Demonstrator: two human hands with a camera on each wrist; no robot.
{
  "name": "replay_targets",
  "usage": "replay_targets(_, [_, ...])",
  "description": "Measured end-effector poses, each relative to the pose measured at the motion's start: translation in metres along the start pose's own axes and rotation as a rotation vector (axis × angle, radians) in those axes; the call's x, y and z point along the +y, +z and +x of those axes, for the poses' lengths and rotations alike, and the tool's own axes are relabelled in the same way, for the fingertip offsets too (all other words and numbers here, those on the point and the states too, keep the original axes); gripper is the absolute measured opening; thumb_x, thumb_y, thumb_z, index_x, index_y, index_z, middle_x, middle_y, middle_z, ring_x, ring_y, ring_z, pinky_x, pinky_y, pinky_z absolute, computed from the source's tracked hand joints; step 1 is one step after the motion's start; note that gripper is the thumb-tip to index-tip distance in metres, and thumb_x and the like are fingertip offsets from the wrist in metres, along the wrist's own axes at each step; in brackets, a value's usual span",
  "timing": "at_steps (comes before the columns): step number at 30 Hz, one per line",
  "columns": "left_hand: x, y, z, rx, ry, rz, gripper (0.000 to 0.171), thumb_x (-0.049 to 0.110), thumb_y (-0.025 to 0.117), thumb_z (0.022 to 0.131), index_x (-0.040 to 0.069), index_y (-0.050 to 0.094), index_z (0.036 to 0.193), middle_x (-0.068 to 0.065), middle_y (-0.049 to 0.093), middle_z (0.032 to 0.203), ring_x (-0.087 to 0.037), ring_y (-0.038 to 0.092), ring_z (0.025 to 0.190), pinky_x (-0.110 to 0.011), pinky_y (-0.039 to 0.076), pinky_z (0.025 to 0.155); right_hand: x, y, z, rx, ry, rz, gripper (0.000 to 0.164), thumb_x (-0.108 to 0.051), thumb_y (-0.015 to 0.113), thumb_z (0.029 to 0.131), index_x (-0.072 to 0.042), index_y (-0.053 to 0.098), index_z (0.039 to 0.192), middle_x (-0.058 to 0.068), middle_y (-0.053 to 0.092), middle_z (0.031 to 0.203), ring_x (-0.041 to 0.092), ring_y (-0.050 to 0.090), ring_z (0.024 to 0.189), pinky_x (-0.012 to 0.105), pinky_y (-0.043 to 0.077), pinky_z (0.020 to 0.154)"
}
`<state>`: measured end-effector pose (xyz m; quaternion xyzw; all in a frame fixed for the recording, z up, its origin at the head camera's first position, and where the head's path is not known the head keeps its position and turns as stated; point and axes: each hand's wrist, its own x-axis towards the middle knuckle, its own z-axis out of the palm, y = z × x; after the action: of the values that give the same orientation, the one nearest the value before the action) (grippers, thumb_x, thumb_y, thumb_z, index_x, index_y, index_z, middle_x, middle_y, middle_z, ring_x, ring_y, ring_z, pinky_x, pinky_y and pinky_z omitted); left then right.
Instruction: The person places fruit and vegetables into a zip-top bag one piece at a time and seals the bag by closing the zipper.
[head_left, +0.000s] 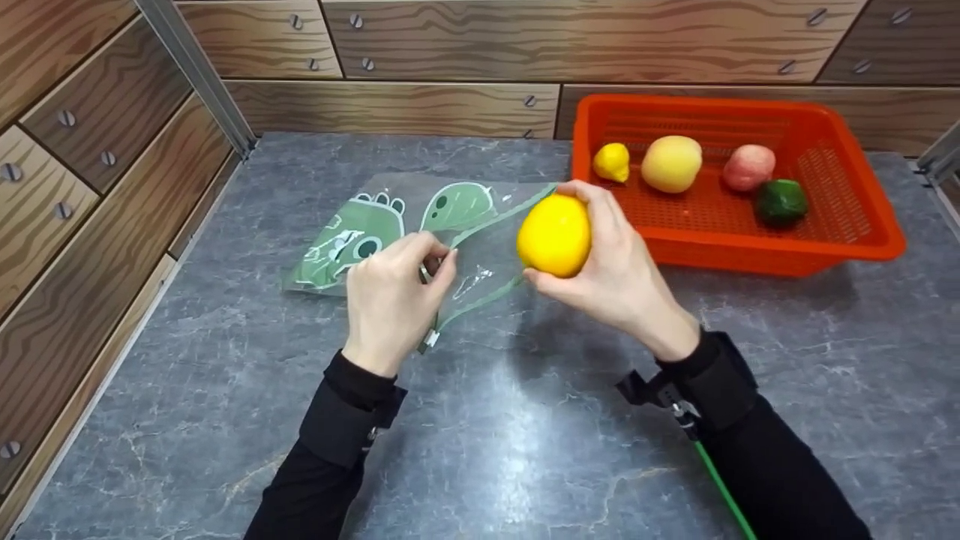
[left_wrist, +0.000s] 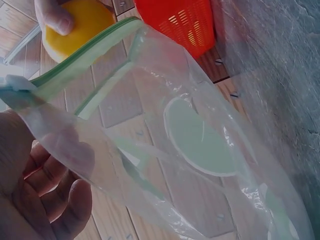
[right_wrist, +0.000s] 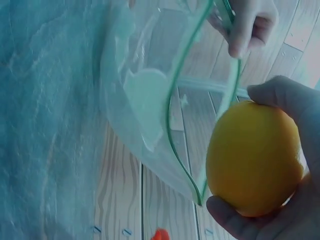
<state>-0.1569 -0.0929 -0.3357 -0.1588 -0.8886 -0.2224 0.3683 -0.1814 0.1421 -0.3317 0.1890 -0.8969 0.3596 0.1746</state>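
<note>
A clear zip bag (head_left: 480, 281) with green cartoon prints lies tilted above the table, its green-edged mouth spread toward the right. My left hand (head_left: 397, 296) pinches the bag near its mouth, close to the white slider (head_left: 432, 339). In my right hand (head_left: 619, 274) is a round yellow-orange fruit (head_left: 555, 235), gripped between thumb and fingers. The fruit is right at the bag's mouth, outside it, in the right wrist view too, where the fruit (right_wrist: 255, 158) sits beside the green rim. Through the clear plastic (left_wrist: 150, 150) no contents show in the left wrist view.
A red basket (head_left: 750, 259) stands at the back right. Inside are a small lemon (head_left: 612, 162), a pale yellow fruit (head_left: 672, 164), a pinkish fruit (head_left: 748, 167) and a dark green one (head_left: 781, 202). Wood-patterned walls (head_left: 450, 109) border the grey table (head_left: 510, 450) at the back and left.
</note>
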Motion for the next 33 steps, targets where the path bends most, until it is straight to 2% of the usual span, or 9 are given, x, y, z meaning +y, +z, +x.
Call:
replay_targets(3, [0.001,-0.001,0.000,0.007,0.003,-0.006,0.011,0.022,0.065,0.086,0.018,0.065,0.077,0.007,0.064,0.064,-0.006,0.053,0.049,-0.021,0.037,0.044,-0.004,0.007,-0.003,-0.004,-0.004,0.010,0.089,-0.043,0.083,0.062,-0.017,0.038,0.134,0.005,0.052,0.130,0.021,0.060,0.102,0.040,0.054,0.085])
replay_targets(11, [0.002,-0.003,0.000,0.061,-0.003,-0.037,0.013,0.021,0.064,0.087,0.017,0.064,0.075,0.005,0.062,0.062,-0.007,0.048,0.048,-0.019,0.032,0.045,-0.010,0.026,-0.011,-0.147,-0.002,-0.072,0.086,-0.054,0.079,0.063,-0.023,0.040,0.134,0.000,0.057,0.122,0.016,0.062,0.093,0.034,0.054,0.076])
replay_targets(18, [0.001,-0.005,0.001,0.140,-0.027,-0.080,0.015,0.022,0.065,0.087,0.016,0.064,0.074,0.004,0.063,0.063,-0.007,0.054,0.050,-0.019,0.038,0.047,-0.011,0.029,-0.014,-0.136,0.031,-0.078,0.084,-0.053,0.078,0.064,-0.023,0.039,0.131,0.000,0.057,0.118,0.017,0.062,0.088,0.033,0.053,0.073])
replay_targets(25, [-0.001,-0.008,0.002,0.155,-0.074,-0.088,0.014,0.022,0.065,0.087,0.015,0.065,0.074,0.002,0.064,0.063,-0.010,0.056,0.051,-0.020,0.041,0.049,-0.015,0.038,-0.019,-0.117,-0.039,-0.108,0.084,-0.055,0.077,0.062,-0.021,0.041,0.129,0.001,0.058,0.116,0.017,0.063,0.088,0.032,0.054,0.072])
replay_targets(28, [0.000,-0.008,0.002,0.149,-0.053,-0.090,0.014,0.022,0.065,0.087,0.015,0.065,0.075,0.002,0.064,0.063,-0.009,0.056,0.051,-0.020,0.041,0.049,-0.016,0.042,-0.020,-0.121,-0.060,-0.118,0.083,-0.055,0.076,0.063,-0.020,0.043,0.130,0.002,0.058,0.118,0.017,0.063,0.089,0.032,0.054,0.074])
replay_targets(33, [0.005,-0.005,0.001,0.111,0.020,-0.091,0.014,0.022,0.064,0.088,0.015,0.065,0.076,0.003,0.063,0.064,-0.007,0.054,0.051,-0.018,0.041,0.048,-0.014,0.045,-0.021,-0.148,-0.036,-0.128,0.080,-0.055,0.075,0.065,-0.020,0.045,0.130,0.002,0.058,0.117,0.016,0.061,0.087,0.030,0.053,0.073])
